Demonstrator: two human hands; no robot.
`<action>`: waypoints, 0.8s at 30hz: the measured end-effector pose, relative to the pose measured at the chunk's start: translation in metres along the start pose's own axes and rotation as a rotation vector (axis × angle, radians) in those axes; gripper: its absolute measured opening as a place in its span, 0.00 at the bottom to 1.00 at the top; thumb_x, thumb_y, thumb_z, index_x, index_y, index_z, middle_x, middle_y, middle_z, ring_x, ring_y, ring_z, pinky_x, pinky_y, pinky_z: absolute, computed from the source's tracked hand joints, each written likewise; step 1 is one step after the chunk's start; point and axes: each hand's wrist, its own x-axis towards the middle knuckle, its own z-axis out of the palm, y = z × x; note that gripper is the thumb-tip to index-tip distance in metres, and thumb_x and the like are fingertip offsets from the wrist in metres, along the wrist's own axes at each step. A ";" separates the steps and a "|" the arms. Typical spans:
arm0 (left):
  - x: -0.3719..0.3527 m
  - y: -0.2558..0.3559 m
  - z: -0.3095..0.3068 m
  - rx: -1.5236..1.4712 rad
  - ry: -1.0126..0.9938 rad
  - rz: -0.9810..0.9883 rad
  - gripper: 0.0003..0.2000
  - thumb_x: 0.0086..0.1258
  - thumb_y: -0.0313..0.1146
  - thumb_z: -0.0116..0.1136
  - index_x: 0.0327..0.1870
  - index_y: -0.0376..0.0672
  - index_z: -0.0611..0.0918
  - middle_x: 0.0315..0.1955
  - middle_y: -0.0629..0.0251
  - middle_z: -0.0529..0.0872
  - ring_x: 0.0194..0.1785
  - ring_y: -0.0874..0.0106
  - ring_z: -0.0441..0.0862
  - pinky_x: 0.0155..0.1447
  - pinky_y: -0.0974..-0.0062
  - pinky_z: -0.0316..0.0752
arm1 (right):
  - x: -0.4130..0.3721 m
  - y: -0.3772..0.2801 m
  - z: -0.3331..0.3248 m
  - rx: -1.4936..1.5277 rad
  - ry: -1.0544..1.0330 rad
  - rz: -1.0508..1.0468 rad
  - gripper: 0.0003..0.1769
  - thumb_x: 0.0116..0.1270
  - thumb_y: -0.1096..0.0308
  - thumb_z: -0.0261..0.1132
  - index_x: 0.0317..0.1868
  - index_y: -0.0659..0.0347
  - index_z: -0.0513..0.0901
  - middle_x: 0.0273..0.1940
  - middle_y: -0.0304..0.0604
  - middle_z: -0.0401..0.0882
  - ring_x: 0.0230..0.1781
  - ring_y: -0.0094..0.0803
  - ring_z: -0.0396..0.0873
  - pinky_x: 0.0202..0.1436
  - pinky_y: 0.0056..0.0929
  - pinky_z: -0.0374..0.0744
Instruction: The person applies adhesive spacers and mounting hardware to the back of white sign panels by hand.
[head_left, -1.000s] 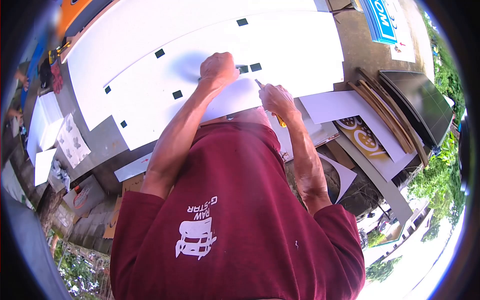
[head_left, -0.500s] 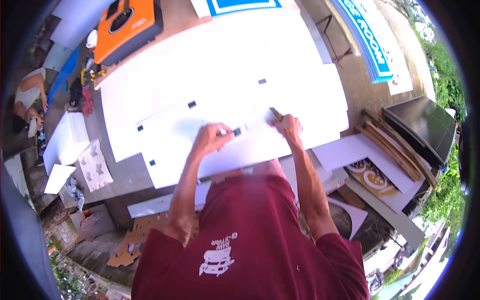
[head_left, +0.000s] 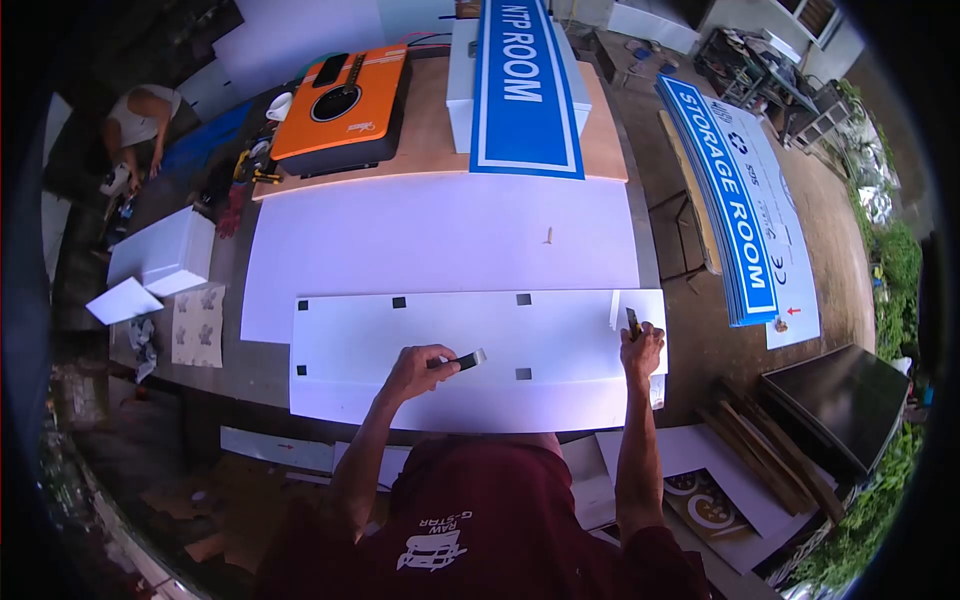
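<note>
Hiding parts of knife (head_left: 633, 319) and strip (head_left: 469, 360): hands (head_left: 643, 350) (head_left: 414, 373)

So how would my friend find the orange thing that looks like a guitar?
Start at the big table and look past the long white board. Near the far side, left of the blue NTP ROOM sign, lies a boxy guitar-like thing. Its bright orange top and round dark hole set it apart from the pale box beside it.
</note>
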 end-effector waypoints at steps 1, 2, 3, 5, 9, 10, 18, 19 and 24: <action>-0.003 0.002 0.001 -0.029 0.043 -0.003 0.13 0.71 0.41 0.68 0.45 0.40 0.88 0.20 0.68 0.85 0.21 0.79 0.81 0.26 0.78 0.74 | 0.016 0.025 0.005 -0.088 0.037 -0.016 0.29 0.60 0.54 0.75 0.57 0.59 0.79 0.58 0.55 0.72 0.61 0.55 0.73 0.55 0.52 0.82; -0.005 0.011 0.003 -0.043 0.038 0.018 0.13 0.71 0.41 0.68 0.45 0.40 0.88 0.21 0.68 0.85 0.21 0.79 0.80 0.25 0.78 0.74 | 0.030 0.038 0.005 -0.137 -0.029 0.059 0.31 0.60 0.52 0.75 0.59 0.59 0.78 0.59 0.56 0.72 0.63 0.57 0.71 0.57 0.53 0.81; 0.001 0.023 0.009 -0.052 0.036 0.040 0.14 0.70 0.42 0.68 0.45 0.40 0.88 0.21 0.68 0.85 0.21 0.79 0.80 0.25 0.78 0.73 | 0.049 0.069 0.025 -0.108 -0.034 0.005 0.31 0.60 0.50 0.74 0.58 0.60 0.79 0.59 0.58 0.74 0.62 0.58 0.72 0.58 0.55 0.80; 0.013 0.034 0.023 0.032 0.031 0.044 0.13 0.70 0.41 0.69 0.44 0.40 0.87 0.20 0.65 0.85 0.20 0.76 0.80 0.27 0.74 0.72 | 0.063 0.083 0.017 0.010 -0.061 -0.019 0.31 0.58 0.51 0.75 0.56 0.62 0.81 0.55 0.60 0.78 0.57 0.59 0.77 0.56 0.57 0.79; 0.023 0.062 0.048 -0.005 0.079 0.059 0.13 0.69 0.40 0.69 0.43 0.40 0.87 0.21 0.63 0.87 0.20 0.76 0.80 0.29 0.73 0.73 | 0.084 0.105 0.013 0.241 -0.113 -0.011 0.36 0.56 0.53 0.77 0.60 0.70 0.81 0.52 0.62 0.84 0.49 0.54 0.85 0.55 0.49 0.81; 0.022 0.066 0.054 -0.001 0.099 0.049 0.12 0.69 0.40 0.69 0.43 0.40 0.88 0.21 0.63 0.87 0.20 0.76 0.80 0.29 0.74 0.73 | 0.087 0.108 0.008 0.283 -0.145 0.015 0.36 0.56 0.53 0.77 0.59 0.71 0.81 0.52 0.62 0.84 0.49 0.53 0.85 0.54 0.48 0.81; 0.027 0.087 0.087 -0.001 0.195 -0.087 0.10 0.69 0.37 0.70 0.43 0.40 0.89 0.20 0.70 0.83 0.20 0.82 0.74 0.23 0.80 0.68 | 0.110 0.129 0.019 0.602 -0.348 0.142 0.14 0.53 0.63 0.77 0.30 0.65 0.86 0.19 0.32 0.76 0.16 0.22 0.70 0.20 0.30 0.67; 0.029 0.094 0.093 0.022 0.199 -0.091 0.10 0.69 0.37 0.70 0.42 0.40 0.89 0.20 0.69 0.84 0.20 0.83 0.73 0.23 0.80 0.67 | 0.108 0.125 0.016 0.602 -0.376 0.183 0.15 0.52 0.61 0.78 0.28 0.65 0.86 0.20 0.34 0.77 0.17 0.23 0.72 0.21 0.30 0.68; 0.066 0.101 0.124 0.068 0.172 -0.078 0.11 0.67 0.38 0.69 0.41 0.40 0.89 0.19 0.67 0.84 0.19 0.80 0.75 0.24 0.77 0.67 | 0.086 0.090 -0.007 0.650 -0.540 0.261 0.16 0.51 0.62 0.80 0.32 0.65 0.88 0.22 0.40 0.81 0.19 0.25 0.77 0.24 0.30 0.75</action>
